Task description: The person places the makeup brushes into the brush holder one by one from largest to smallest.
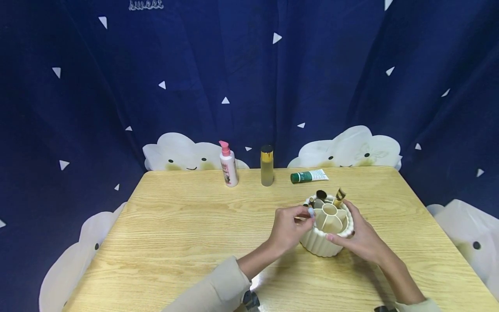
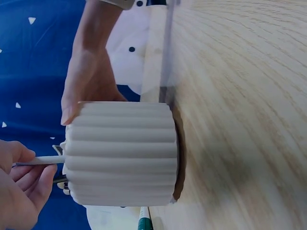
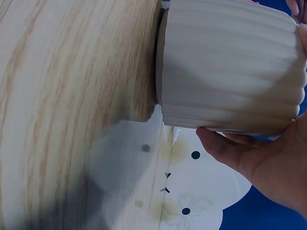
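Note:
A cream, ribbed cosmetics organizer with divided compartments stands at the right of the table. My left hand pinches a thin pale stick at the organizer's rim, its lower end hidden behind the rim in the left wrist view. Its exact kind cannot be told. My right hand holds the organizer's right side, thumb near the front rim and fingers around the back. A dark round-topped item and a gold-and-black item stick up from the rear compartments; several front ones look bare.
Along the table's back stand a white pump bottle with a pink top and a clear bottle with a gold-and-black cap. A green-and-white tube lies behind the organizer. A dark blue curtain hangs beyond the wooden table.

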Demonstrator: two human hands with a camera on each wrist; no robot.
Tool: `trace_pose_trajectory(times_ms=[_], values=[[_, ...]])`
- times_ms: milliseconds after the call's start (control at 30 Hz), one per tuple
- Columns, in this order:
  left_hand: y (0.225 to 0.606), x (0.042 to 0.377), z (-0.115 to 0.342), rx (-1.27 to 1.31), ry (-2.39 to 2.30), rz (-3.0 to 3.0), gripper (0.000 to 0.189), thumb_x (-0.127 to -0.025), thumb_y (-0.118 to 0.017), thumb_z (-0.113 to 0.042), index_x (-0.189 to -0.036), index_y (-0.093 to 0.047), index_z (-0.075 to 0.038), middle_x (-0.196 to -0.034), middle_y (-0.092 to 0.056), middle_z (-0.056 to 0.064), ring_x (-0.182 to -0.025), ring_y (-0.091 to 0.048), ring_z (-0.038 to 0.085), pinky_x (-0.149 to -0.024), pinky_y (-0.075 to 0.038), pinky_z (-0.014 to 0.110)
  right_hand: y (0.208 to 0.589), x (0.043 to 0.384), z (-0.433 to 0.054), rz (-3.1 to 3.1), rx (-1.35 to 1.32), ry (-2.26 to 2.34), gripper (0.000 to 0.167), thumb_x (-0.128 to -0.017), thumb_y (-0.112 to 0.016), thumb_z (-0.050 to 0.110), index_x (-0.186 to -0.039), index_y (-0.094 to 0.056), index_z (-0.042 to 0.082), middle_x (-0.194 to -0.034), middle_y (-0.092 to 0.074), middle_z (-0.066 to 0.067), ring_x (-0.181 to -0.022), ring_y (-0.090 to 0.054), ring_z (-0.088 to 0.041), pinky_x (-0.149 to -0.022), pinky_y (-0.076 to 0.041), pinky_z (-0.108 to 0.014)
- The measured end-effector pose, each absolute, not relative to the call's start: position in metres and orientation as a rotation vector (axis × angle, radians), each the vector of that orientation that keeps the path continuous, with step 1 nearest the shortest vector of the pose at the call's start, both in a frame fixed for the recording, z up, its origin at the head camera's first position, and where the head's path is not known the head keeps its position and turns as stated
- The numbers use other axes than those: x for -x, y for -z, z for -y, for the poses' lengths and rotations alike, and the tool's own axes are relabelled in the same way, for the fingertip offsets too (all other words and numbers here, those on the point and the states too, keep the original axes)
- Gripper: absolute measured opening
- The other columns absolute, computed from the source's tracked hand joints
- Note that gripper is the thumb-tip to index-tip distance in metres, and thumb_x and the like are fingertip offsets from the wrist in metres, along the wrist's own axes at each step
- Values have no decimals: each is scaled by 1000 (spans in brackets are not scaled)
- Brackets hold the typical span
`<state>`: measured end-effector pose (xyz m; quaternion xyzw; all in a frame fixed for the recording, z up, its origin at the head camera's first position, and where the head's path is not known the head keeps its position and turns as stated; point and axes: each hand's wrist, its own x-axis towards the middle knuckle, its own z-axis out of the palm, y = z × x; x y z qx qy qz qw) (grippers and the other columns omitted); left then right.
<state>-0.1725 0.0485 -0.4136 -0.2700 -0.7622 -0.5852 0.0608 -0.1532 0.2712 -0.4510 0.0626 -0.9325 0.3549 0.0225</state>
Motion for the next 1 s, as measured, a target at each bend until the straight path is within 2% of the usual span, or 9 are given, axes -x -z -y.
trace_pose_trajectory(times_ms=[133,233,333,433,600,733,833,1000], values=[[418,172,-51,826,1580,2364,10,-83,-67,-2,-91,-72,1,-83,-74,10,-71,-66,6,-61,-49,7,451,154,-270,2896,-194,-1094,108,-76,-74,47,-152,-5,13,-141,-38,-32,-122,-43,-52,-90,-38,-71],[422,171,-52,803,1408,2394,9,-82,-68,-5,-89,-73,-3,-74,-72,3,-59,-52,-5,-52,-42,4,449,154,-269,2905,-190,-1089,108,-76,-74,47,-152,-5,13,-141,-38,-32,-122,-44,-53,-89,-38,-71],[425,171,-54,782,1295,2402,9,-81,-70,-7,-88,-74,-6,-73,-71,0,-53,-41,-8,-47,-36,4,447,154,-268,2913,-184,-1087,108,-76,-74,47,-152,-5,13,-141,-38,-32,-122,-44,-53,-89,-38,-71],[428,172,-56,762,1266,2403,8,-81,-72,-10,-87,-74,-8,-77,-73,-1,-52,-37,-9,-45,-33,5,445,153,-267,2917,-182,-1092,109,-76,-74,47,-152,-5,13,-141,-38,-32,-122,-44,-54,-89,-39,-71],[431,173,-55,745,1346,2402,8,-80,-74,-13,-87,-73,-9,-79,-73,-2,-53,-39,-8,-45,-34,6,446,153,-268,2910,-190,-1091,109,-76,-74,47,-152,-4,13,-142,-37,-33,-121,-44,-54,-89,-38,-72],[432,173,-50,786,1405,2364,9,-80,-74,-12,-88,-71,-8,-81,-73,-1,-58,-48,-6,-48,-40,6,447,153,-268,2905,-198,-1097,110,-75,-74,46,-152,-3,13,-141,-36,-33,-121,-43,-54,-89,-37,-72],[432,174,-43,807,1448,2334,12,-81,-73,-12,-91,-71,-6,-85,-73,3,-65,-56,1,-54,-44,7,448,152,-269,2897,-192,-1106,110,-75,-76,46,-152,-5,13,-141,-38,-33,-121,-44,-54,-90,-38,-72],[434,177,-23,776,1471,2336,18,-80,-75,-13,-95,-69,-4,-90,-73,7,-68,-64,17,-55,-45,9,446,152,-272,2901,-175,-1114,114,-71,-79,45,-152,-6,13,-142,-38,-32,-121,-45,-53,-91,-38,-70]])
